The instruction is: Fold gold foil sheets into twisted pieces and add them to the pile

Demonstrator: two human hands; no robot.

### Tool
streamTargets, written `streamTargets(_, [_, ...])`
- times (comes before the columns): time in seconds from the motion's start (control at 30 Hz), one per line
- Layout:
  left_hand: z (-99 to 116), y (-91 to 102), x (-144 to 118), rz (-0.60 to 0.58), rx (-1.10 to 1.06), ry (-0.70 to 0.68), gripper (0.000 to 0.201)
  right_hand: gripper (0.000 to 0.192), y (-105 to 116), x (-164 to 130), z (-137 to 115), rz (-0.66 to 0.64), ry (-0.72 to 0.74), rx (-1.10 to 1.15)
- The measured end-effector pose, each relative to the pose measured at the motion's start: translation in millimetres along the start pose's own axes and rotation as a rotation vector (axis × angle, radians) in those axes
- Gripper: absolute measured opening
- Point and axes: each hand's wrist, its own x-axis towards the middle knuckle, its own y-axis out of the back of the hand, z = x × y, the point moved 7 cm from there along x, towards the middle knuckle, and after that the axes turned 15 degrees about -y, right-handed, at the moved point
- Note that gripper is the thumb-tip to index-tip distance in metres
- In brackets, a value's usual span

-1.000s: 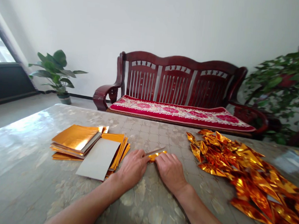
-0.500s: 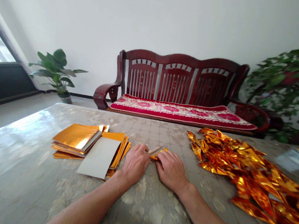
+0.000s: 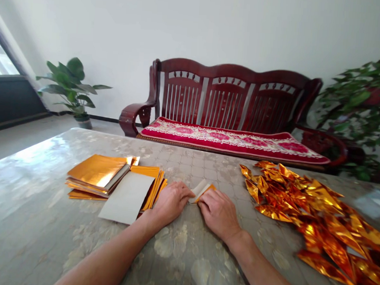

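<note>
A folded paper (image 3: 201, 189) is on the surface (image 3: 35, 218), short of its far edge, its ends pinched in the grip of the left hand (image 3: 173, 199) and right hand (image 3: 220, 212). Sheet stacks (image 3: 97, 169) lie toward the far left corner; foil pieces (image 3: 312, 212) spread from near the far edge.
</note>
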Motion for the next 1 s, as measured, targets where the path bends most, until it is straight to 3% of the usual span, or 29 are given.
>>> streamTargets(0.4, [-8.2, -4.6, -3.6, 0.034, -0.052, 0.056, 0.039, 0.014, 2.3, 3.2, 0.6, 0.036, -0.026, -0.067])
streamTargets(0.8, [-5.1, -5.4, -2.7, 0.082, -0.09, 0.109, 0.014, 0.018, -0.7, 6.1, 7.8, 0.04, -0.076, -0.06])
streamTargets(1.0, [2.7, -2.0, -1.1, 0.062, -0.016, 0.066, 0.014, 0.016, -0.1, 3.6, 5.5, 0.033, -0.054, -0.021])
